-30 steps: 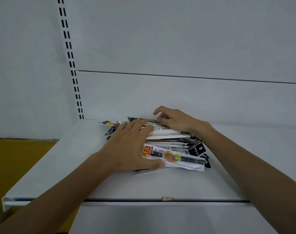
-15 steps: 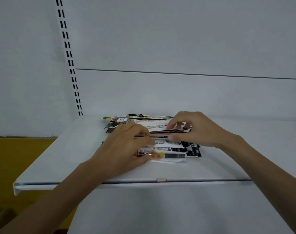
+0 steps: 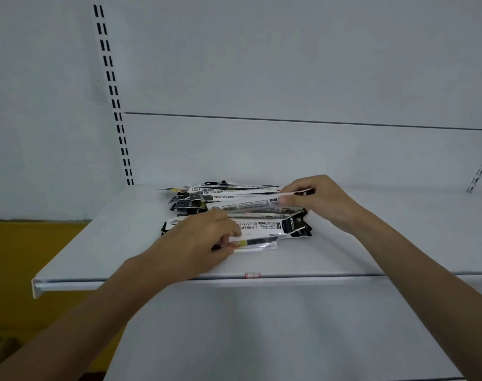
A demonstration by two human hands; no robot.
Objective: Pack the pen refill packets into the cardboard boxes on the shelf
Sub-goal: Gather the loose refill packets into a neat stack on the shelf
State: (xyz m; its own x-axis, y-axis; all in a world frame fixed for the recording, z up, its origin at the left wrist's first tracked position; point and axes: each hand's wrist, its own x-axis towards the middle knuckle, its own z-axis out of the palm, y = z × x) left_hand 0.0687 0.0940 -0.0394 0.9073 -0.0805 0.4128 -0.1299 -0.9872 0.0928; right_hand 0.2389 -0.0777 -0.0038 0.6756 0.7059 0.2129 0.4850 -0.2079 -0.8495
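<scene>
A loose pile of pen refill packets [image 3: 223, 200] lies on a white shelf [image 3: 110, 243], between a person's two hands. The right hand [image 3: 321, 204] pinches the end of the top packet [image 3: 248, 205] between thumb and fingertips, raising it slightly off the pile. The left hand [image 3: 201, 243] rests on the near side of the pile, fingers curled onto the front packet [image 3: 259, 242], thumb at its near edge. No cardboard box is in view. The packets look long, flat, light and glossy, so they probably flex and slide over one another. Squaring them into a bundle and gripping across the middle likely holds better than lifting by one end.
</scene>
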